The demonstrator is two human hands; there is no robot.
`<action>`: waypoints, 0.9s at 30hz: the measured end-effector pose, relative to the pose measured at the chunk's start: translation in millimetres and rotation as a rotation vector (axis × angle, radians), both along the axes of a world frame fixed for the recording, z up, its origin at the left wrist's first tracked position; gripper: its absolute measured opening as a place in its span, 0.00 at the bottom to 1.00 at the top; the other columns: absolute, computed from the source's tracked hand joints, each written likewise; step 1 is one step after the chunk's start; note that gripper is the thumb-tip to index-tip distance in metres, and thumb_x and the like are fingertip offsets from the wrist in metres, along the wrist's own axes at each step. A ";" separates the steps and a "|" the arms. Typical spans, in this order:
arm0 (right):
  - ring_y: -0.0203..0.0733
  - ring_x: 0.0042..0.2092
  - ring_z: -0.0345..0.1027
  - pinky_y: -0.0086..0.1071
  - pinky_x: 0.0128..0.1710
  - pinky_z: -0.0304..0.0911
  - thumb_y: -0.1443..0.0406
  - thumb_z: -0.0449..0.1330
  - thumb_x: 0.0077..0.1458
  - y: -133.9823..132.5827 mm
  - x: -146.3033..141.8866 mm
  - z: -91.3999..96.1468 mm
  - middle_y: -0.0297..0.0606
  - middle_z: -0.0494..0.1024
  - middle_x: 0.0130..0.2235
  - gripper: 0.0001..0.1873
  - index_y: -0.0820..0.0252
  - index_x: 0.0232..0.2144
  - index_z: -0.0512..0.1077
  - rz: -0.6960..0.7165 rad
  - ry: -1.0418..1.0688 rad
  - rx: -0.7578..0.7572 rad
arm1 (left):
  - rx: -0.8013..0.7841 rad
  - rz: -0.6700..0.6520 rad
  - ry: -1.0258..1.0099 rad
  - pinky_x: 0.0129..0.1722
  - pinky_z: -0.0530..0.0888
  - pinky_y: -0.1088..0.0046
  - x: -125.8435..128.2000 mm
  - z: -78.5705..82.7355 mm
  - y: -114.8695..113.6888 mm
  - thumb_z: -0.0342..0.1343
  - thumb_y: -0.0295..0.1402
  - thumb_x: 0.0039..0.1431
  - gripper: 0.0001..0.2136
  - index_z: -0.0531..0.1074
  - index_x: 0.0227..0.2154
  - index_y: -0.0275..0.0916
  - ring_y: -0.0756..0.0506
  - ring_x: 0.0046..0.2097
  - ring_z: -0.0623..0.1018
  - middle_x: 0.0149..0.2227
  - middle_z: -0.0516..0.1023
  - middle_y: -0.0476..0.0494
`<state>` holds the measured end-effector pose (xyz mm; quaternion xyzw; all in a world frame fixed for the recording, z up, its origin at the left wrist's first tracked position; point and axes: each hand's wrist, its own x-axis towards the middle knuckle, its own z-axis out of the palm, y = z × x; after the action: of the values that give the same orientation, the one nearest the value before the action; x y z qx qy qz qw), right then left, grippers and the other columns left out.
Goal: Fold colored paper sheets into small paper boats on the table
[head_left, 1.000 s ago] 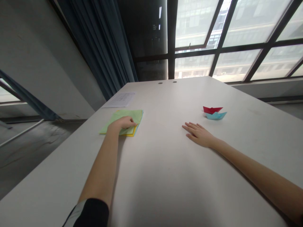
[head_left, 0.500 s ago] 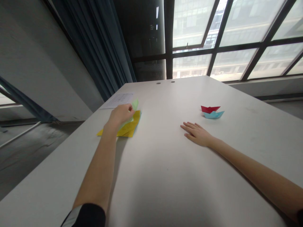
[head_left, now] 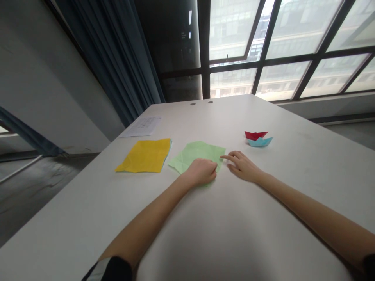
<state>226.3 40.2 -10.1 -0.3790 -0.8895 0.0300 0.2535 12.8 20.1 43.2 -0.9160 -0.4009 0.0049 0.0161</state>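
A light green sheet of paper point(head_left: 197, 151) is spread over the middle of the table, slightly creased. My left hand point(head_left: 202, 171) is closed on its near right part, fingertips pinching the edge, and covers some of the sheet. At the sheet's right corner is my right hand point(head_left: 242, 167), its fingers apart and its index fingertip at or just beside the paper. To the left lies a yellow sheet point(head_left: 148, 156) on top of a stack, with a blue edge peeking out on its right side.
Two folded paper boats, one red point(head_left: 255, 135) and one light blue point(head_left: 260, 142), stand beyond my right hand. A printed white sheet point(head_left: 142, 127) lies at the table's left edge. The white table point(head_left: 187, 222) reaches back toward the windows.
My left hand has carried the green sheet rightward from the yellow stack to the middle of the table. My right hand stays in nearly the same spot, with its index finger now extended.
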 end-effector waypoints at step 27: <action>0.46 0.50 0.63 0.42 0.51 0.56 0.55 0.50 0.55 34.5 44.4 -14.3 0.38 0.72 0.48 0.19 0.56 0.44 0.69 -0.155 -0.096 -0.040 | -0.044 0.398 -0.185 0.56 0.49 0.48 -65.0 -55.5 46.7 0.38 0.58 0.52 0.37 0.51 0.59 0.38 0.34 0.62 0.50 0.62 0.49 0.35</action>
<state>270.7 74.7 -24.5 -0.4527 -0.8678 0.0098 0.2047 -52.2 66.9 -12.3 -0.8155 -0.5733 -0.0673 -0.0417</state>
